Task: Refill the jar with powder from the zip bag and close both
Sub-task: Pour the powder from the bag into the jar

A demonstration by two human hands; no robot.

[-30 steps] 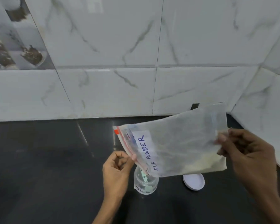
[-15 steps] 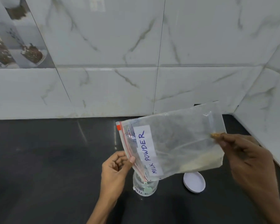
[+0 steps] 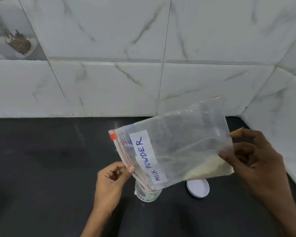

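A clear zip bag (image 3: 179,147) labelled "MILK POWDER" hangs sideways over the counter, its red zip edge to the left and lowest corner dipping into a small clear jar (image 3: 148,194). Pale powder lies along the bag's lower right edge. My left hand (image 3: 110,183) pinches the zip edge just above the jar. My right hand (image 3: 256,163) grips the bag's bottom edge on the right, held higher than the mouth. The jar stands open; its white lid (image 3: 197,188) lies flat on the counter to the right, partly behind the bag.
The black counter (image 3: 50,168) runs left and forward. White marble-look tiled walls (image 3: 109,74) close the back and the right side, meeting in a corner at the far right.
The bag's right end has risen slightly and the bag has tilted more toward the jar. My right hand has shifted its grip on the bottom edge. The left hand holds as before.
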